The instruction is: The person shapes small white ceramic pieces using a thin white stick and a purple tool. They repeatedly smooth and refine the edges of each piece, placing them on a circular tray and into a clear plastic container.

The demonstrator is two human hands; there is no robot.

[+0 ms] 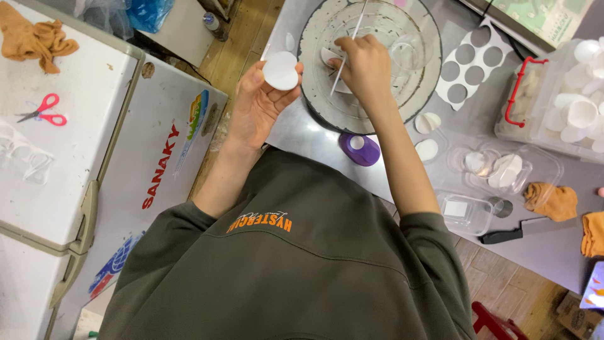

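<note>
holding: left grip [258,104] clenched on white disc [280,70], right grip [365,63] on thin stick [350,44] over round tray [314,94]

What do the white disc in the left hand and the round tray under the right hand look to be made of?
White disc: thin, matte and opaque, probably paper or foam sheet; which one is unclear. Round tray: grey with a worn, scuffed rim, probably metal.

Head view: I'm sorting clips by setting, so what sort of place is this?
Probably a small food or craft workshop: a steel worktable with a round tray, clear tubs of white discs, and a chest freezer alongside.
</note>
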